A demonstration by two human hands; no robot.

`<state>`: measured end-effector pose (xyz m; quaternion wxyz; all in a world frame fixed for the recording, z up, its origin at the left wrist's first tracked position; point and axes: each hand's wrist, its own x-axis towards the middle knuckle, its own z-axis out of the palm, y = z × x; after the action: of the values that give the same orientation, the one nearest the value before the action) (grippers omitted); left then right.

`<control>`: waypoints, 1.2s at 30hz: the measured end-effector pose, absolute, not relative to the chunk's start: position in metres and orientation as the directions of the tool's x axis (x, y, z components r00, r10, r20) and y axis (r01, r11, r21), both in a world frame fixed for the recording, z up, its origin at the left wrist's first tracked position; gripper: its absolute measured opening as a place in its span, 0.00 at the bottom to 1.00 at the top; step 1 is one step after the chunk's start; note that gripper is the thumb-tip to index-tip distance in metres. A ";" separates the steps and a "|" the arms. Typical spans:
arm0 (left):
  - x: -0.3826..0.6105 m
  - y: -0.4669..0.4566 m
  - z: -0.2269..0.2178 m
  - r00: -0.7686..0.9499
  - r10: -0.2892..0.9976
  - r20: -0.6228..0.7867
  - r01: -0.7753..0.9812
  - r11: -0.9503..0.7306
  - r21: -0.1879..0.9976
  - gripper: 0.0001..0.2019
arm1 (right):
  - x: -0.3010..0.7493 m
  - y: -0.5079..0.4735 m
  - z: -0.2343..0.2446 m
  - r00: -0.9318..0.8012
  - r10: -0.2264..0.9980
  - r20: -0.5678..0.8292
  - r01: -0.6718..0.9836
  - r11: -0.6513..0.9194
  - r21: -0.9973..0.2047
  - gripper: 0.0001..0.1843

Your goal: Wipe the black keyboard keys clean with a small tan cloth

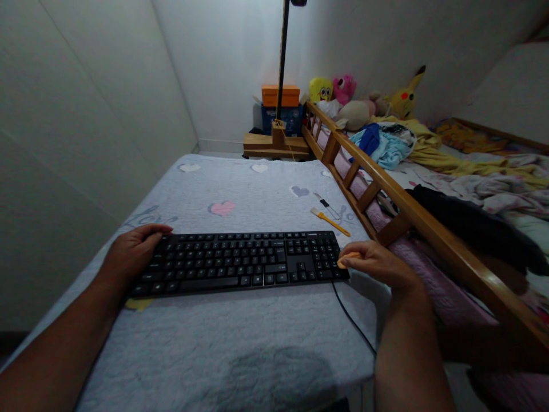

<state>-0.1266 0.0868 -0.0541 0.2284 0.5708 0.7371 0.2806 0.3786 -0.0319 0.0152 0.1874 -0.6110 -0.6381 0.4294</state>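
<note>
A black keyboard (pixel 253 260) lies lengthwise before me on a cloth-covered table. My left hand (pixel 136 246) grips its left end, with the thumb side along the top corner. At the opposite end, my right hand (pixel 377 262) is closed on a small soft orange piece (pixel 348 260), perhaps a sponge or cloth, which touches the keyboard's right edge by the number keys. Beyond that hand lie a brush (pixel 330 221) with a yellow handle and pale bristles, and a small wire tool (pixel 326 204) with a black middle, possibly a keycap puller.
A black cable (pixel 352 320) runs from the keyboard's near side toward the table's front right. The grey tablecloth (pixel 206 349) bears heart prints. A wooden bed rail (pixel 386 197) borders the right side. Boxes (pixel 281 96) and a wooden stand base (pixel 274 146) sit past the far edge.
</note>
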 end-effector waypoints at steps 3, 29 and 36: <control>-0.124 0.085 -0.051 -0.239 0.971 -0.007 0.718 0.182 0.672 0.22 | 0.368 -0.028 0.012 -0.190 0.955 -0.229 0.613 -0.067 -0.787 0.14; -0.126 0.083 -0.050 -0.218 0.976 0.014 0.722 0.152 0.675 0.21 | 0.366 -0.030 0.013 -0.165 0.952 -0.257 0.798 -0.025 -0.602 0.09; -0.123 0.084 -0.048 -0.215 0.976 0.020 0.733 0.148 0.664 0.21 | 0.351 -0.030 0.016 -0.264 0.937 -0.229 0.749 0.050 -0.661 0.08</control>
<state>-0.1234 0.0835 -0.0479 0.2150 0.5883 0.7264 0.2828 0.3506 -0.0304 0.0158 0.1330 -0.5917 -0.7121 0.3536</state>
